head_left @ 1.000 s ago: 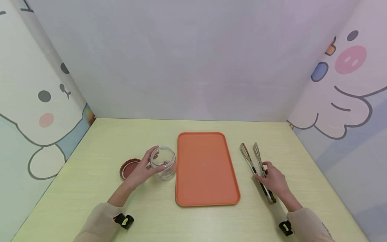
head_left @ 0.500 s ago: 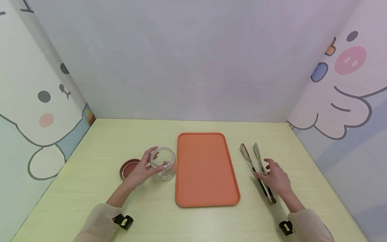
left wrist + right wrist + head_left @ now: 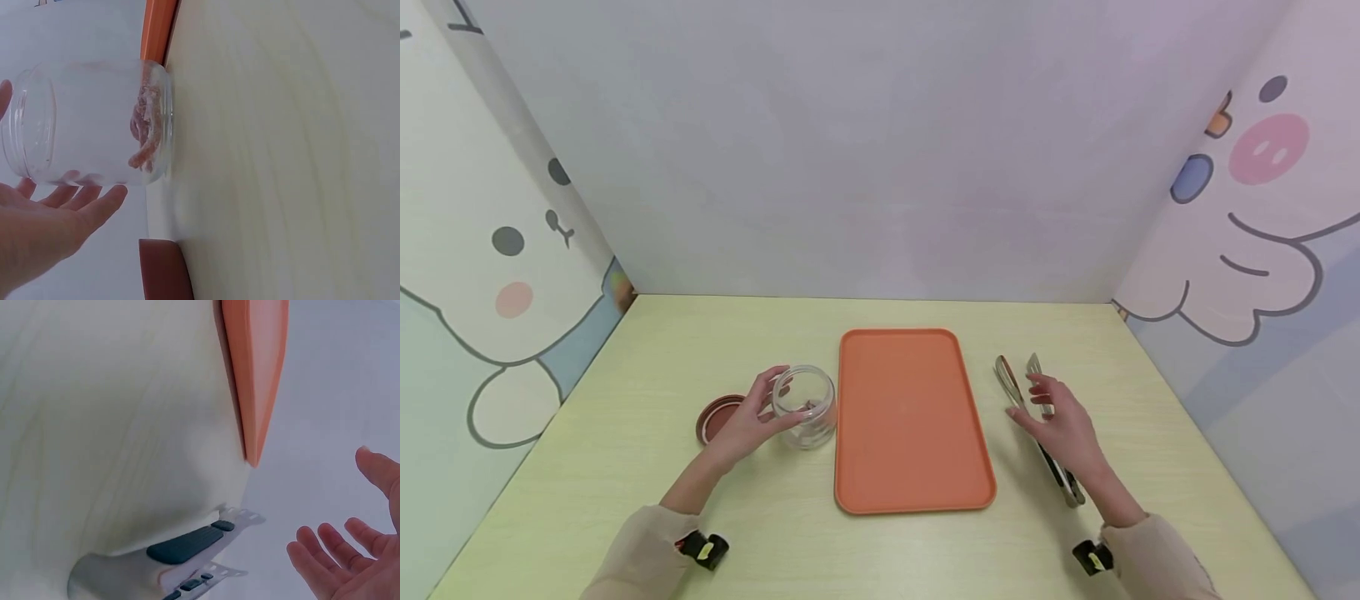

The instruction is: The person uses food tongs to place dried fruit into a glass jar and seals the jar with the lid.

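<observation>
On the left, an uncapped clear jar stands upright beside the orange tray. My left hand grips it near the top, thumb on the near side and fingers behind. A few wrinkled, reddish-brown pieces lie at the jar's bottom in the left wrist view. Metal tongs with black grip pads rest on the table to the right of the tray, their jaws pointing away and spread. Over the tongs hovers my right hand, fingers apart and holding nothing; it hides part of one arm. In the right wrist view its palm is bare.
A rectangular orange tray lies mid-table between the hands. The round brown-red lid sits left of the jar, partly behind the left hand. A grey backdrop rises behind the table, with cartoon-printed panels at both sides.
My right hand has let go of the tongs, lifted off them, and shifted forward and left above them. The tongs stay in place. The left hand and jar look unchanged.
</observation>
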Demonstrator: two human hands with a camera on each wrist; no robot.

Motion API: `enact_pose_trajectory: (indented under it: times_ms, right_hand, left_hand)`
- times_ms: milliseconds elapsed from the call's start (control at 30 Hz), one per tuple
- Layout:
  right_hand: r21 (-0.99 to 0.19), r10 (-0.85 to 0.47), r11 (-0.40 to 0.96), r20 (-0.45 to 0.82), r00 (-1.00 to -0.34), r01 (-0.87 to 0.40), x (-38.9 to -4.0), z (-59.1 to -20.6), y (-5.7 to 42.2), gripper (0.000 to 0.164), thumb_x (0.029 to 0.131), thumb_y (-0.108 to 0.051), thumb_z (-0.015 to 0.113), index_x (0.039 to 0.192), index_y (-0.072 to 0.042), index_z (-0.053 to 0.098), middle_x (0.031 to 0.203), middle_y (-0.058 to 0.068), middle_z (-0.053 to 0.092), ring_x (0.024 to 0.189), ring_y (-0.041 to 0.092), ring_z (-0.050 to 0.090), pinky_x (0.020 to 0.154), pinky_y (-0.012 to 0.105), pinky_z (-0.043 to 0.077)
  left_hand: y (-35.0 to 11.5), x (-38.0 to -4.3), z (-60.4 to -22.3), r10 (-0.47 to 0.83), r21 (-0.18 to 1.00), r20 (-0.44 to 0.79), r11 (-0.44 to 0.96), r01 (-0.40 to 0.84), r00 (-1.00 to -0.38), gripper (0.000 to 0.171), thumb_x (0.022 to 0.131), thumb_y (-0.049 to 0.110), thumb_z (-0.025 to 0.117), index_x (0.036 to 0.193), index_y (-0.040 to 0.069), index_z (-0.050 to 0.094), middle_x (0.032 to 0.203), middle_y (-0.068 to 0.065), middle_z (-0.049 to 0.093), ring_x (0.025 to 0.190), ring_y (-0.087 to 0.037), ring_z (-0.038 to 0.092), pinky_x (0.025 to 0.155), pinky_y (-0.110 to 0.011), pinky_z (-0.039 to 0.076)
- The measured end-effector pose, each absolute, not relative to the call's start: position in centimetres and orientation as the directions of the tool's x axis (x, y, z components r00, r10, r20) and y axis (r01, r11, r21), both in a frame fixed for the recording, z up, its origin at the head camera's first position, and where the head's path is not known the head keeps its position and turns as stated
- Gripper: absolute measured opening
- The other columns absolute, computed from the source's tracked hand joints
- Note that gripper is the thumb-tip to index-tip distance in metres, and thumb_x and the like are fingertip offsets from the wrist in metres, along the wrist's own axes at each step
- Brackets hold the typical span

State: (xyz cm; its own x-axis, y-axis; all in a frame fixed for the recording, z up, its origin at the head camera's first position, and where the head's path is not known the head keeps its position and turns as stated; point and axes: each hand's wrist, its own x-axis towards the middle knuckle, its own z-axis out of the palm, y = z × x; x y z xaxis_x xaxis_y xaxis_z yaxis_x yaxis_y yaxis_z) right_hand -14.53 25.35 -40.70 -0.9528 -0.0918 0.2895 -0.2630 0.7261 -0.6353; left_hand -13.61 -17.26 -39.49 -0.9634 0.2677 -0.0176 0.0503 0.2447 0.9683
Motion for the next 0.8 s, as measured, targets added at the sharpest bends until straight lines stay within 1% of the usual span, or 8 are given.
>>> enact_pose_trajectory:
  times_ms: [133, 300, 400, 567, 700, 800]
  right_hand:
    - [-0.673, -0.129, 0.674, 0.298, -0.946, -0.304, -14.5, -40.9, 24.2, 0.057, 0.076, -0.023, 0.070, 0.122, -0.002, 0.045, 0.102, 0.017, 0.053, 0.092, 0.028, 0.051, 0.069, 0.046, 0.049]
    - [-0.707, -0.181, 0.615, 0.305, -0.935, -0.349, -14.4, -41.5, 22.8, 0.055, 0.076, -0.020, 0.071, 0.121, -0.002, 0.046, 0.104, 0.013, 0.053, 0.094, 0.026, 0.051, 0.070, 0.044, 0.049]
    - [-0.731, -0.205, 0.576, 0.304, -0.930, -0.366, -14.3, -41.8, 21.9, 0.055, 0.075, -0.019, 0.071, 0.121, -0.003, 0.046, 0.107, 0.011, 0.053, 0.096, 0.024, 0.052, 0.073, 0.042, 0.049]
    - [-0.783, -0.233, 0.503, 0.285, -0.930, -0.366, -14.1, -42.0, 20.5, 0.054, 0.076, -0.019, 0.071, 0.121, -0.005, 0.046, 0.112, 0.014, 0.051, 0.101, 0.024, 0.050, 0.076, 0.043, 0.048]
    - [-0.825, -0.251, 0.433, 0.278, -0.927, -0.364, -13.7, -41.4, 19.3, 0.052, 0.075, -0.012, 0.070, 0.121, -0.003, 0.046, 0.114, 0.015, 0.049, 0.104, 0.028, 0.048, 0.077, 0.048, 0.046]
    - [-0.835, -0.275, 0.390, 0.297, -0.914, -0.388, -13.1, -40.5, 18.4, 0.051, 0.076, -0.004, 0.068, 0.120, 0.003, 0.044, 0.112, 0.017, 0.050, 0.103, 0.034, 0.048, 0.077, 0.052, 0.044]
  left_hand:
    - [-17.5, -13.9, -40.2, 0.268, 0.971, -0.004, 0.231, 0.060, -0.963, 0.070, 0.082, 0.014, 0.064, 0.136, 0.009, 0.020, 0.136, -0.021, 0.023, 0.124, -0.038, 0.022, 0.094, -0.048, 0.032]
    - [-18.1, -14.5, -41.6, 0.264, 0.972, -0.005, 0.226, 0.057, -0.964, 0.070, 0.080, 0.017, 0.066, 0.136, 0.016, 0.023, 0.136, -0.016, 0.024, 0.125, -0.034, 0.024, 0.093, -0.044, 0.034]
    - [-18.2, -14.7, -42.0, 0.268, 0.972, 0.002, 0.225, 0.064, -0.963, 0.070, 0.080, 0.020, 0.066, 0.135, 0.017, 0.023, 0.135, -0.017, 0.025, 0.124, -0.034, 0.024, 0.093, -0.044, 0.035]
    - [-18.3, -14.7, -42.1, 0.274, 0.971, 0.011, 0.227, 0.076, -0.962, 0.069, 0.080, 0.020, 0.066, 0.135, 0.017, 0.024, 0.135, -0.019, 0.025, 0.124, -0.034, 0.025, 0.092, -0.044, 0.035]
    - [-18.3, -14.6, -41.8, 0.275, 0.971, 0.005, 0.227, 0.070, -0.961, 0.069, 0.080, 0.018, 0.065, 0.135, 0.016, 0.024, 0.135, -0.019, 0.026, 0.124, -0.034, 0.026, 0.093, -0.044, 0.035]
    - [-18.1, -14.4, -41.2, 0.278, 0.974, 0.001, 0.218, 0.064, -0.960, 0.069, 0.081, 0.014, 0.065, 0.135, 0.014, 0.024, 0.135, -0.020, 0.025, 0.123, -0.036, 0.025, 0.093, -0.046, 0.034]
